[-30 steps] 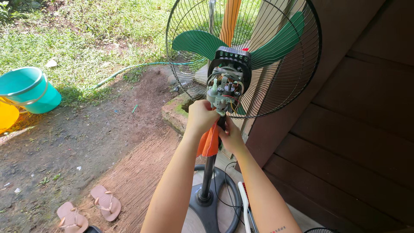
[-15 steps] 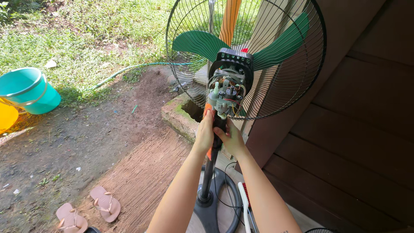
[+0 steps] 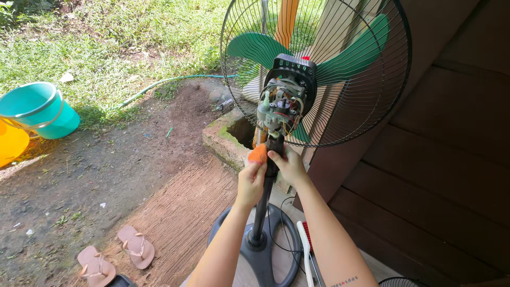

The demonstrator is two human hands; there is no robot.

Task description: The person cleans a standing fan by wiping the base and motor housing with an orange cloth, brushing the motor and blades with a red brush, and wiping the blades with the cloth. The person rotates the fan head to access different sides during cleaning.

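**A:** Where are the hands?

**B:** Both are up on the pole (image 3: 261, 212) of the standing fan, just under the bare motor (image 3: 280, 106). The left hand (image 3: 251, 178) is closed on an orange piece (image 3: 258, 154) that sits against the left side of the pole. I can't tell whether it is cloth or plastic. The right hand (image 3: 289, 166) is wrapped round the pole from the right, with its thumb touching the orange piece.

**A:** And the fan itself?

**B:** It stands upright on its dark round base (image 3: 265, 260), near the person, beside the brown wooden wall (image 3: 451, 159) on the right. The motor's rear cover is off, so wires and small parts show. The green blades (image 3: 255, 48) sit beyond it, inside the wire cage (image 3: 372, 106).

**A:** What step does that look like?

**B:** I'd say it is work on the joint where the pole meets the motor. One hand steadies the pole and the other handles the orange piece.

**A:** What does a further move there call for?

**B:** A firm hold on the pole so the heavy head doesn't tip, I'd judge. The fingers also need to stay clear of the loose wires just above them.

**A:** Anything else around?

**B:** A white-handled tool (image 3: 305, 250) lies by the base, and a pair of sandals (image 3: 135, 245) is near left. A teal bucket (image 3: 37, 109) sits beside a yellow one (image 3: 10, 143) at far left, and a green hose (image 3: 159, 84) lies by the grass.
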